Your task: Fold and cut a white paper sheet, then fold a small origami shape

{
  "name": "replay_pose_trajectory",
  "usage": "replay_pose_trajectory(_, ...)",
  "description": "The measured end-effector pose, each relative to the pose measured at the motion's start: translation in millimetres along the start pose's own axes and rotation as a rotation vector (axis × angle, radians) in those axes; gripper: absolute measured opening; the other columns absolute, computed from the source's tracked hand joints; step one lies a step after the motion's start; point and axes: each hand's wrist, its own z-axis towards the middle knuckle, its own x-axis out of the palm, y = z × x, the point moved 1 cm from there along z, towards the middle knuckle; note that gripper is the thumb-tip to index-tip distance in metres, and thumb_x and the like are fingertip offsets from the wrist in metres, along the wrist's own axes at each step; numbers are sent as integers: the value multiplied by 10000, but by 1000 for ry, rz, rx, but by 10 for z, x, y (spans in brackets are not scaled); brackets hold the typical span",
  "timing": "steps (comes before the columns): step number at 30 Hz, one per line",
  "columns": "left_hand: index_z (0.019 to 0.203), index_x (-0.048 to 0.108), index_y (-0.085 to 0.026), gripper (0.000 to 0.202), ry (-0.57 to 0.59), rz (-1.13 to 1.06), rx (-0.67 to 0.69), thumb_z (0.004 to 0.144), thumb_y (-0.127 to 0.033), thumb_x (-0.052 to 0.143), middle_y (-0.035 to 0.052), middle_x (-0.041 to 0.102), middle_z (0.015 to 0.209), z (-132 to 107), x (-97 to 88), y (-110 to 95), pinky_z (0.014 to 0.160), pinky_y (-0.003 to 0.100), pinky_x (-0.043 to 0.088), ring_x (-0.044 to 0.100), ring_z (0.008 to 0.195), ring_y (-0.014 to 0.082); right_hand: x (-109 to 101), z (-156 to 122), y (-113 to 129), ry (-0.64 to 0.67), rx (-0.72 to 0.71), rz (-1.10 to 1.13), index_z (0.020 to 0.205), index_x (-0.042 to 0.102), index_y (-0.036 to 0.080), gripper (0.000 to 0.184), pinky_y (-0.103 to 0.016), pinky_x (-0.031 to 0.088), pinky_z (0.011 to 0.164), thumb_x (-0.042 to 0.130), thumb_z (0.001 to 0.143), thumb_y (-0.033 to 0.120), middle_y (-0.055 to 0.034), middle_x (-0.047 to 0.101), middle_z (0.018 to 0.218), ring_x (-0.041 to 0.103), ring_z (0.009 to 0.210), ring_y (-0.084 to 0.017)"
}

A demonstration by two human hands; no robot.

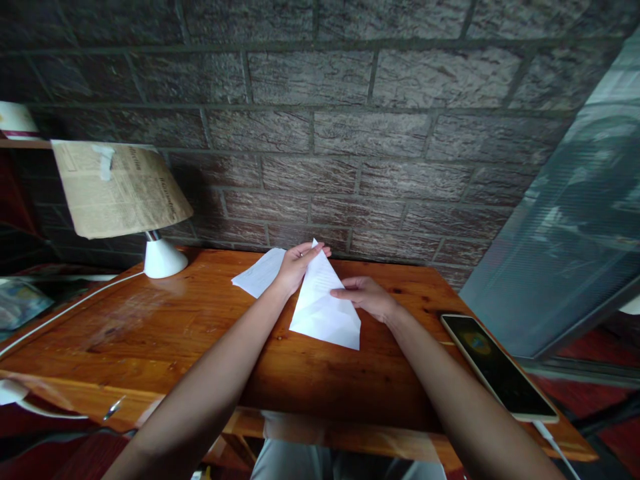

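A folded sheet of white paper [325, 310], with a pointed top and a wider lower edge, is held above the wooden desk. My left hand [299, 261] grips it near the tip, thumb on the front and fingers behind. On the right edge, my right hand [367, 297] pinches the paper, its thumb lying on the front face and the other fingers partly hidden behind. Faint lines of print show through the sheet. Just left of my left hand, a small stack of white papers [260, 272] lies on the desk, partly covered by that hand.
A lamp [123, 193] with a newsprint shade stands at the desk's back left, its white cord running left. On the right edge lies a phone [497, 367] with a cable plugged in. A brick wall [340, 133] rises behind the wooden desk [165, 333].
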Motion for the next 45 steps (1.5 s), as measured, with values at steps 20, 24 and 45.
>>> replay_pose_trajectory(20, 931, 711, -121, 412, 42, 37, -105, 603, -296, 889, 101, 764, 896, -10, -9, 68, 785, 341, 554, 727, 780, 205, 33, 27, -25, -53, -77, 6, 830, 750, 135, 389, -278, 467, 658, 865, 574, 404, -41, 746, 778, 636, 654, -150)
replay_pose_trajectory(24, 943, 710, -120, 439, 43, 61, -87, 587, -299, 894, 101, 762, 868, -14, -6, 75, 803, 360, 544, 723, 782, 213, 34, 42, -44, -79, -82, -7, 830, 753, 138, 385, -285, 472, 660, 862, 578, 407, -43, 747, 781, 639, 656, -157)
replay_pose_trajectory(45, 896, 711, -109, 389, 68, 75, -123, 668, -396, 840, 124, 763, 873, -40, 38, 148, 846, 405, 550, 730, 827, 248, 49, 72, -27, -227, -291, -150, 792, 741, 150, 370, -266, 478, 654, 769, 680, 502, -39, 735, 810, 630, 706, -164)
